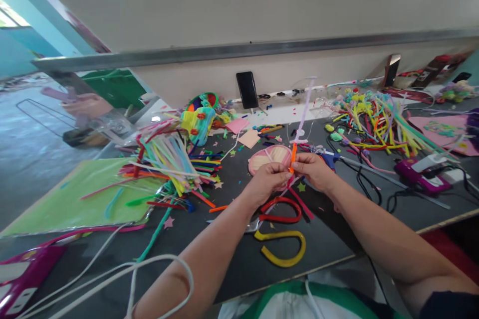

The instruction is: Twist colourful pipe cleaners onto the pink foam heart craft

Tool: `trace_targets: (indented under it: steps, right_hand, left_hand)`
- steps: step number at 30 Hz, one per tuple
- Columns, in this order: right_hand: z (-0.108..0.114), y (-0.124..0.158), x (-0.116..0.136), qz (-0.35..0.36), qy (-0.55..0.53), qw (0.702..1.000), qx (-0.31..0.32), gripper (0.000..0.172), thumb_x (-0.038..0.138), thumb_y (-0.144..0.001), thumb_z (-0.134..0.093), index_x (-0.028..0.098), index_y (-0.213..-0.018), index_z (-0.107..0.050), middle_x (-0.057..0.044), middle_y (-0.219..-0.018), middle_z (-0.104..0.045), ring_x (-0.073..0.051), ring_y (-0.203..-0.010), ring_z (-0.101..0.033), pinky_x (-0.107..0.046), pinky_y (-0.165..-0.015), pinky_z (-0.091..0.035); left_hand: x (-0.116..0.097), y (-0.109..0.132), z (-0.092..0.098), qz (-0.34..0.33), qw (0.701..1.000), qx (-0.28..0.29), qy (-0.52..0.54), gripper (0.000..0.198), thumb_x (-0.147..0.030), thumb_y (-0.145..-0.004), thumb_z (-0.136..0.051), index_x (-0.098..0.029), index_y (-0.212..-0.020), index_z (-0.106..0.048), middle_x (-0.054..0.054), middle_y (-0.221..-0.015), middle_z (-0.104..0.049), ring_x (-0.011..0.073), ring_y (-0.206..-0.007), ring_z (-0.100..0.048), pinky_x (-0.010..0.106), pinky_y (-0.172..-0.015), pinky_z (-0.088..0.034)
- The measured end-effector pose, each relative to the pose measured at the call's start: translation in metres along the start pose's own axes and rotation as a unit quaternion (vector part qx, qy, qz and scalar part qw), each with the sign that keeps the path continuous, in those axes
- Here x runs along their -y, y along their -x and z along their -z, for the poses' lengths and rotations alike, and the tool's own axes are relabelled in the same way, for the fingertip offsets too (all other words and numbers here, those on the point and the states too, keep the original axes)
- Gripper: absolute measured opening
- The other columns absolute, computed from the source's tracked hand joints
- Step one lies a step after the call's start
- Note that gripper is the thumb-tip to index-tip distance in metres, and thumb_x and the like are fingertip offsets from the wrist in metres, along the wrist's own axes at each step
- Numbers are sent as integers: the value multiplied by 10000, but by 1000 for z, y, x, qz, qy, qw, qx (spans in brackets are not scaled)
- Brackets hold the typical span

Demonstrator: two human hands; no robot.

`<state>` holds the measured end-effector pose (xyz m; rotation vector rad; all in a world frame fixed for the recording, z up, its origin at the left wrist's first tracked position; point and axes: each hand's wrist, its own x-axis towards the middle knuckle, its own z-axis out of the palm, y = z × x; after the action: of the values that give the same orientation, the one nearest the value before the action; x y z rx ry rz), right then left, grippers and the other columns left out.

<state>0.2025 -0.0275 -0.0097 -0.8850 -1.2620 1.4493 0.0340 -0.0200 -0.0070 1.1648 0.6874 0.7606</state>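
My left hand (270, 183) and my right hand (312, 169) meet above the dark table, fingers pinched on a short orange pipe cleaner (293, 156). A pale lilac pipe cleaner (306, 107) rises from its top. Behind my left hand lies a round pink-rimmed piece (267, 156), partly covered by the fingers. A dark pink strip (304, 204) extends below my hands. Scissors with one red handle (295, 209) and one yellow handle (288, 261) lie nearer to me, their blades partly hidden by my left arm.
Bundles of pipe cleaners lie at left (168, 157) and right (381, 124). A phone (247, 89) leans on the white partition (209, 77). Purple power strips (422, 177), loose cables, a glue gun (330, 160) and a green sheet (82, 194) are around. Another person's hand (88, 106) is far left.
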Motion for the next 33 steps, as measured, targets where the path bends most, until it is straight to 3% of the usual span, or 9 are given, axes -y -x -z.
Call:
trace_targets:
  steps: [8,11,14,20,23,25,27,30,33]
  right_hand:
    - [5,-6,-4,11,143,990,-11,261,389,-704,-664,168,-619,-554,33,-558,-507,-97,-526,-444,-237,-519,-341]
    - [6,-7,-5,31,216,976,-16,228,346,-717,-632,173,-604,-537,26,-573,-499,-103,-548,-438,-238,-527,-341]
    - [6,-6,-5,52,306,950,-38,215,300,-714,-618,174,-569,-523,24,-555,-490,-102,-543,-416,-235,-516,-319]
    - [-2,-5,-5,81,406,902,-122,249,265,-702,-599,173,-510,-470,29,-507,-453,-91,-511,-381,-234,-496,-272]
    - [-5,-4,-5,67,334,927,-159,266,283,-684,-625,173,-506,-460,37,-483,-442,-89,-492,-390,-231,-485,-280]
    - [-4,-3,-4,38,202,972,-113,245,326,-702,-635,164,-565,-512,35,-498,-486,-91,-486,-431,-225,-484,-315]
    - [-1,-2,-3,13,71,997,-29,219,358,-723,-644,149,-682,-593,24,-554,-555,-92,-494,-483,-221,-497,-360]
    - [6,-2,-1,-12,-12,998,61,251,316,-697,-702,138,-871,-669,-7,-690,-650,-107,-568,-573,-234,-567,-443]
    - [9,-3,-1,-21,-23,997,74,282,260,-653,-746,141,-903,-692,-16,-733,-685,-122,-599,-615,-257,-617,-493]
  left_hand:
    - [-1,0,0,73,997,-25,-15,336,-368,-600,-755,-138,-701,-531,-58,-556,-450,18,-447,-366,181,-470,-291]
    - [1,0,0,78,996,-20,-29,332,-381,-608,-743,-134,-693,-538,-54,-549,-446,18,-438,-351,178,-450,-251]
    - [4,0,-1,61,996,-23,-61,303,-372,-635,-713,-135,-687,-531,-58,-524,-439,18,-421,-321,174,-433,-206]
    - [12,-2,-3,-19,974,-96,-204,221,-329,-693,-621,-137,-627,-533,-39,-530,-482,52,-484,-386,192,-484,-293]
    - [11,-2,-4,-25,979,-96,-177,229,-322,-692,-634,-141,-624,-511,-44,-531,-470,51,-478,-386,193,-480,-298]
    - [8,-2,-4,-15,992,-65,-106,249,-334,-690,-659,-141,-650,-507,-53,-523,-459,39,-448,-371,188,-465,-288]
    - [3,0,-3,-3,998,-37,-44,282,-347,-672,-697,-138,-661,-508,-58,-510,-457,25,-415,-343,184,-443,-265]
    - [-1,1,-3,2,1000,-22,10,308,-340,-632,-744,-128,-662,-524,-63,-494,-448,13,-392,-308,184,-422,-230]
    - [0,1,-3,-2,999,-17,27,294,-333,-641,-744,-120,-670,-543,-68,-475,-421,8,-385,-279,186,-412,-182]
